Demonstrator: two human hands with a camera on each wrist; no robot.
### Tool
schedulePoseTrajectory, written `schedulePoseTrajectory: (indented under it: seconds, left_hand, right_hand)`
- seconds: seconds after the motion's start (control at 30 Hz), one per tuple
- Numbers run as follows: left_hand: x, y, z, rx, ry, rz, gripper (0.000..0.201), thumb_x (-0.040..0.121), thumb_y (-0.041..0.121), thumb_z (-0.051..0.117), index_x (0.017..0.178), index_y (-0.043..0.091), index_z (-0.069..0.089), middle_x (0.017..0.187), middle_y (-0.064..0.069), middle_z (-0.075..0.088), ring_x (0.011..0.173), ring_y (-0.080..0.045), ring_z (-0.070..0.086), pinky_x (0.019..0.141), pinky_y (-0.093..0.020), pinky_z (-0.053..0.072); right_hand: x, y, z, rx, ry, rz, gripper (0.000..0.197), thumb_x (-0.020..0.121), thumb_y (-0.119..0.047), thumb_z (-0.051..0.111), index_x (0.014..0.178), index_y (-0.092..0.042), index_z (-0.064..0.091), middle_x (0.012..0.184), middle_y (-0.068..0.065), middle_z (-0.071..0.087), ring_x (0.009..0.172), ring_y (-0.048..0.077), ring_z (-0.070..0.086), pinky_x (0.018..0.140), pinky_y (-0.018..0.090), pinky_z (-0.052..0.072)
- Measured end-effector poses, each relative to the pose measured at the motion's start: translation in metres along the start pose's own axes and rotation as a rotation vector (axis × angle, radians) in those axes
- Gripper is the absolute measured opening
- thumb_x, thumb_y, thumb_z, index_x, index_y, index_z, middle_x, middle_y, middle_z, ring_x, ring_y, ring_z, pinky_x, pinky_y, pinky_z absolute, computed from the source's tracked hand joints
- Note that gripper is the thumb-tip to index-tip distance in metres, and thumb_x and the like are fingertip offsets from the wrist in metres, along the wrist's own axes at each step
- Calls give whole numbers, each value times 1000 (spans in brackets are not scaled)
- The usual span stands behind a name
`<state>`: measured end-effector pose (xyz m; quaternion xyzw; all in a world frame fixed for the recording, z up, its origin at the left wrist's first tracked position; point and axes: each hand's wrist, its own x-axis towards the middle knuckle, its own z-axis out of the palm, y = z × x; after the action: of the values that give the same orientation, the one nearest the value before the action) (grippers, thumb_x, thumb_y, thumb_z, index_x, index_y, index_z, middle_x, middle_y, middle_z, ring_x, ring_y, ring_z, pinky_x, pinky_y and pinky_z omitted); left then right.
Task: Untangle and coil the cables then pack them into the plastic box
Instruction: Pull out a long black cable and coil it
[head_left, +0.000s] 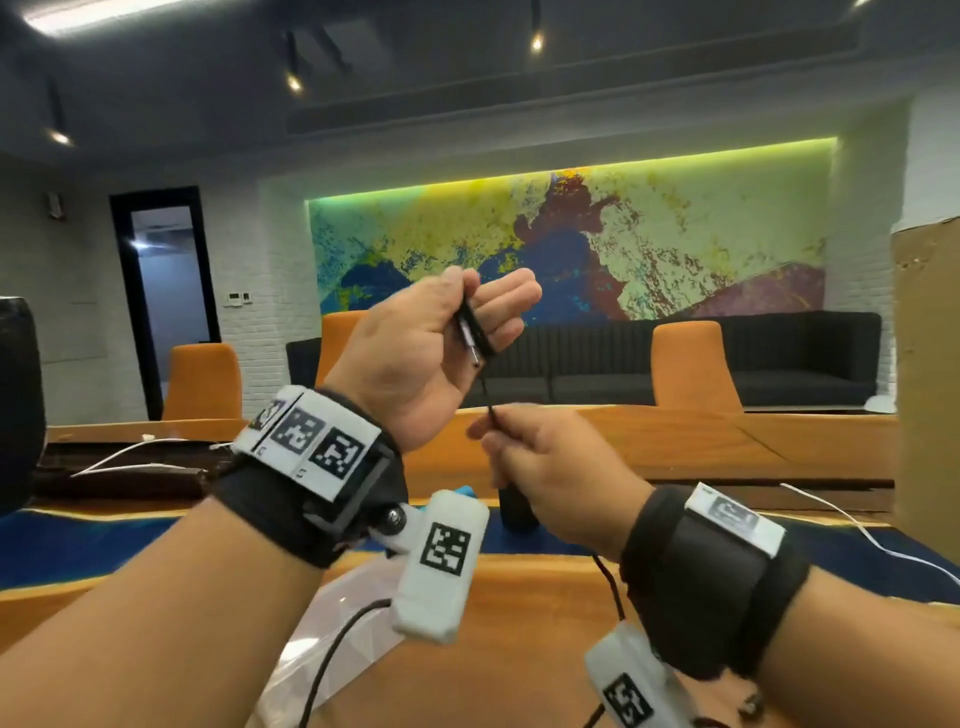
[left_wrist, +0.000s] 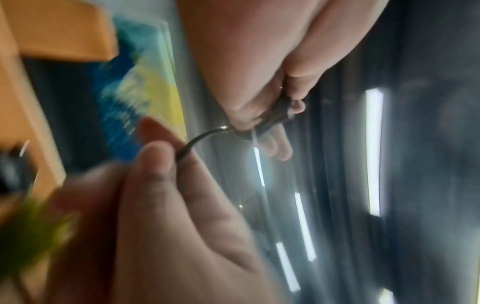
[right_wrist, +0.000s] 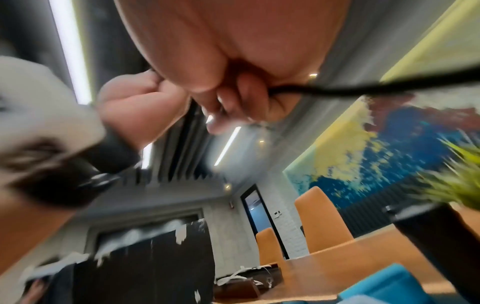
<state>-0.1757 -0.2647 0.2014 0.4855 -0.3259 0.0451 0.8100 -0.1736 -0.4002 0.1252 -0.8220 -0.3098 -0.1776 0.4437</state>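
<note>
Above the wooden table (head_left: 519, 613), left hand (head_left: 415, 353) and right hand (head_left: 550, 467) each pinch the black cable (head_left: 485, 387).

Open air surrounds the raised hands above the table (head_left: 545, 613). A dark cylinder (head_left: 514, 512) stands just beyond them, a cardboard box (head_left: 927, 374) blocks the right, and a clear plastic box (head_left: 332, 634) sits near left.

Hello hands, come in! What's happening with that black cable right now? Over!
Left hand grips the thin black cable at its plug end. Right hand pinches it just below. Clear plastic box waits underneath, nothing blocking.
</note>
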Motion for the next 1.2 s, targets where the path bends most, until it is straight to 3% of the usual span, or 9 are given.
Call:
schedulePoseTrajectory:
  seconds: [0.07,0.17,0.27,0.5,0.7,0.83,0.97,1.07,1.2]
  left_hand:
    - [3,-1,-4,595,-58,122,26,106,26,36,90,12,51,119,-19,69,103,-23,72,87,-38,57]
    - [0,0,-14,1412,-283,182,28,97,39,39,84,16,48,94,-6,72,95,-17,71,80,-42,56]
    - [-3,1,-17,1712,-341,178,27,104,30,40,80,19,43,74,3,60,69,-12,58,62,-31,42]
    - [-5,11,-25,1783,-534,18,33,106,27,39,79,19,56,78,6,57,71,-5,52,68,-20,37]
    - [-22,8,-16,660,-290,-417,28,104,16,39,80,11,52,71,-5,54,47,-10,37,48,-22,35]
    - [-21,-9,-5,248,-39,-294,32,107,21,33,81,12,50,90,-11,72,58,-13,57,60,-27,45]
    - [-12,-22,-19,1042,-152,14,29,107,23,36,91,5,51,115,-9,71,95,-18,73,84,-36,57]
    - [-12,-21,-30,1616,-369,95,37,101,43,37,92,10,52,96,-2,70,88,-21,67,78,-42,54]
    - [-17,-12,-25,1884,-609,41,20,104,29,40,92,15,49,84,5,51,75,-15,49,72,-32,40]
  right_hand:
    - [-4,-6,-4,-173,-124,-41,18,100,-18,51,105,-12,67,82,0,64,78,14,61,77,32,53]
    - [1,-7,-22,-264,-14,-168,16,94,-20,60,83,-11,69,73,4,64,71,18,59,70,39,51]
    - [7,-3,-35,-258,45,-228,11,92,-18,63,88,-19,74,73,-5,65,70,10,58,67,31,49]
    - [17,13,-39,-483,252,-301,11,94,-22,62,95,-15,70,86,1,65,81,19,57,76,37,48]
    - [15,36,-24,-382,288,-123,19,101,-18,48,97,-13,66,83,5,59,78,21,53,74,39,45]
    - [-5,18,13,45,-61,169,16,102,-11,43,99,-17,58,74,5,53,61,15,49,59,35,48]
    - [-22,0,16,0,-366,202,17,102,-17,45,114,-17,56,82,5,62,57,11,53,50,24,48]
    - [-16,3,-1,-163,-230,8,16,100,-19,49,91,-26,61,72,-5,59,57,6,53,55,27,47]
    - [-8,14,-14,-329,-128,-115,8,94,-24,62,92,-21,69,83,-5,67,78,12,62,76,37,54]
